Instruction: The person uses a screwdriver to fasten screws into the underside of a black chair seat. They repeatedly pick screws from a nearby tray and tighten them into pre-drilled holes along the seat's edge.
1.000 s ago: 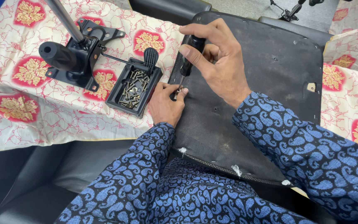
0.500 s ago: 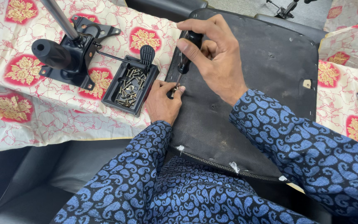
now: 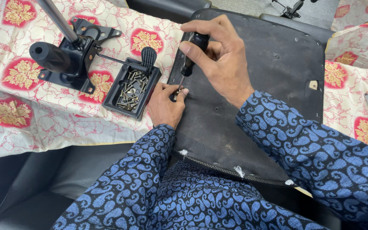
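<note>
— Black fabric board (image 3: 260,98) lies on the lap, so its edge is reachable?
— Yes. The left hand (image 3: 165,106) pinches a screw (image 3: 178,90) upright at that edge; the right hand (image 3: 222,64) is clamped round the screwdriver (image 3: 191,55), tip on it.
— Spares?
— In the black tray (image 3: 150,97), just beside, on flowered cloth (image 3: 18,123).

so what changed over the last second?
Hardly anything. The right hand keeps its grip on the screwdriver, tip down at the left edge of the black seat panel; the left hand still pinches the screw at the tip. Nothing picked up or let go. The screw tray, chair mechanism and cloth only shift in frame with the head camera.
</note>
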